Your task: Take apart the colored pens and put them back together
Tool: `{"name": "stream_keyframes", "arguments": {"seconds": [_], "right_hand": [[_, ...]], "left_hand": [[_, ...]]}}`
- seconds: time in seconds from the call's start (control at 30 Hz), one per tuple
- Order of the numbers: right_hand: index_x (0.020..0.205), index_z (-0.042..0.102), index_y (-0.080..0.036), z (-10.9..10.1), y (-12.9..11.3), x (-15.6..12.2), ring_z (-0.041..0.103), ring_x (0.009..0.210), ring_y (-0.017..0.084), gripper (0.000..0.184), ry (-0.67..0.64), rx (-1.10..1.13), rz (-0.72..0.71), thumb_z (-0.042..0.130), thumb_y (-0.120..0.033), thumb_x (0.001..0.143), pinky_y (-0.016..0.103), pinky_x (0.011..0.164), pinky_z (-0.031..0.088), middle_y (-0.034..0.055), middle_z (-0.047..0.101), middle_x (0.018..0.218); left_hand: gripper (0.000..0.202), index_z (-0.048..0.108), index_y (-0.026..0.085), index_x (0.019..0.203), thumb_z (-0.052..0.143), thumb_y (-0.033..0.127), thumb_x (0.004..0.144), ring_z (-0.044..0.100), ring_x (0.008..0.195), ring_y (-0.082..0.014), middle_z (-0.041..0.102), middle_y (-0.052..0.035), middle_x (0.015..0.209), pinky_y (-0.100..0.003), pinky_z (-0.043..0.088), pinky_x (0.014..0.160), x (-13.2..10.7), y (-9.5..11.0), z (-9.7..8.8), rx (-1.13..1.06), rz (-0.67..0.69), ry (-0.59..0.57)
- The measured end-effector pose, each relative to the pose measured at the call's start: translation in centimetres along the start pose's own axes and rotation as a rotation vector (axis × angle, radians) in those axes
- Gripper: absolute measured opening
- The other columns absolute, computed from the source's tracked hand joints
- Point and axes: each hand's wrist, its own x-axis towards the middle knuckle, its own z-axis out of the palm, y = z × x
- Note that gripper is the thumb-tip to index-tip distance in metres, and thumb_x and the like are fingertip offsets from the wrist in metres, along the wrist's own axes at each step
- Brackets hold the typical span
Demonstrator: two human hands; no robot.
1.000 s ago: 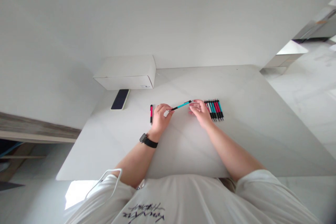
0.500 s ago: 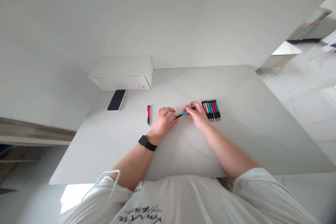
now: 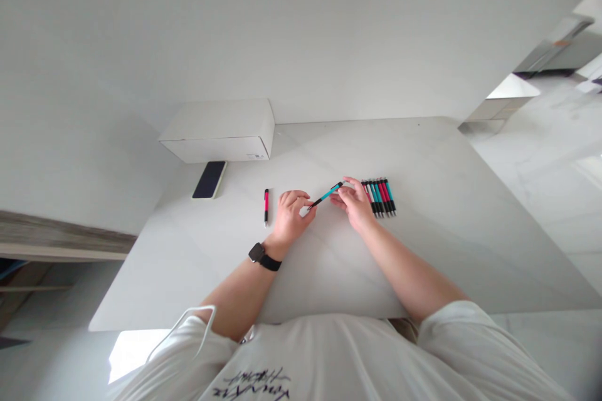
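Note:
Both my hands grip one teal pen [image 3: 330,192] with a black tip, held tilted just above the white table [image 3: 423,244]. My left hand [image 3: 291,216], a black watch on its wrist, pinches the pen's lower black end. My right hand [image 3: 352,202] closes its fingers around the upper end. Just right of that hand lies a tight row of several pens [image 3: 379,197], teal, red and white with black grips. A single red pen [image 3: 266,205] lies alone on the table left of my left hand.
A white cardboard box [image 3: 221,130] stands at the table's back left against the wall. A dark phone [image 3: 209,180] lies face up in front of it. The table's near edge runs close to my body; floor shows to the right.
The teal pen rose and tilted more steeply between my hands after being held low half a second ago. Both hands shifted slightly; the row of pens and red pen stayed put.

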Motion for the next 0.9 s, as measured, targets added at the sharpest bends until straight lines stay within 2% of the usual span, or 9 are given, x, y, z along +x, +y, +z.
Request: {"name": "stream_keyframes", "arguments": {"seconds": [0.1,0.27,0.4,0.5,0.7,0.9], "right_hand": [[0.129,0.056,-0.033,0.5,-0.2,-0.4,0.076,0.089,0.022,0.062,-0.005,-0.013,0.004,0.086,-0.047,0.077,0.044,0.087,0.064,-0.0015,0.072,0.097],[0.140,0.048,-0.035,1.3,-0.1,-1.0,0.075,0.086,0.021,0.074,-0.016,-0.053,0.006,0.086,-0.045,0.077,0.041,0.081,0.065,-0.0012,0.074,0.096],[0.142,0.044,-0.035,0.7,-0.1,-0.4,0.074,0.085,0.022,0.078,0.050,-0.071,-0.027,0.085,-0.045,0.077,0.040,0.076,0.065,-0.0017,0.072,0.095],[0.142,0.042,-0.035,-0.3,-0.5,0.3,0.074,0.084,0.022,0.080,0.100,-0.045,-0.032,0.085,-0.045,0.076,0.041,0.077,0.064,-0.0019,0.071,0.095],[0.132,0.047,-0.035,-1.8,-1.2,1.4,0.075,0.082,0.021,0.073,0.123,0.012,-0.032,0.088,-0.044,0.072,0.039,0.075,0.064,-0.0036,0.072,0.093],[0.128,0.050,-0.035,-1.8,-1.2,1.5,0.076,0.081,0.020,0.069,0.106,0.008,-0.035,0.089,-0.047,0.072,0.037,0.074,0.063,-0.0042,0.073,0.094]], "left_hand": [[0.004,0.067,0.024,0.092,0.071,0.025,0.091,0.064,0.110,-0.0269,0.071,-0.0072,0.113,-0.050,0.047,0.102,-0.1,0.2,0.3,0.011,-0.001,-0.010],[0.007,0.067,0.025,0.095,0.069,0.032,0.094,0.062,0.114,-0.0278,0.069,-0.0079,0.120,-0.052,0.045,0.106,-0.2,1.4,0.4,-0.002,0.041,-0.083],[0.030,0.066,0.027,0.121,0.066,0.043,0.096,0.059,0.124,-0.0305,0.064,-0.0114,0.133,-0.052,0.042,0.112,-0.1,2.1,-0.4,-0.084,0.091,-0.210],[0.035,0.060,0.026,0.134,0.054,0.042,0.102,0.058,0.128,-0.0301,0.063,-0.0132,0.133,-0.050,0.043,0.112,0.0,1.6,-1.0,-0.142,0.050,-0.207],[0.028,0.063,0.025,0.123,0.045,0.039,0.107,0.062,0.120,-0.0251,0.067,-0.0109,0.122,-0.045,0.048,0.108,0.4,-0.1,-1.3,-0.199,-0.066,-0.133],[0.026,0.066,0.024,0.118,0.048,0.039,0.107,0.064,0.115,-0.0245,0.069,-0.0098,0.117,-0.044,0.050,0.106,0.5,0.0,-1.0,-0.212,-0.081,-0.128]]}}
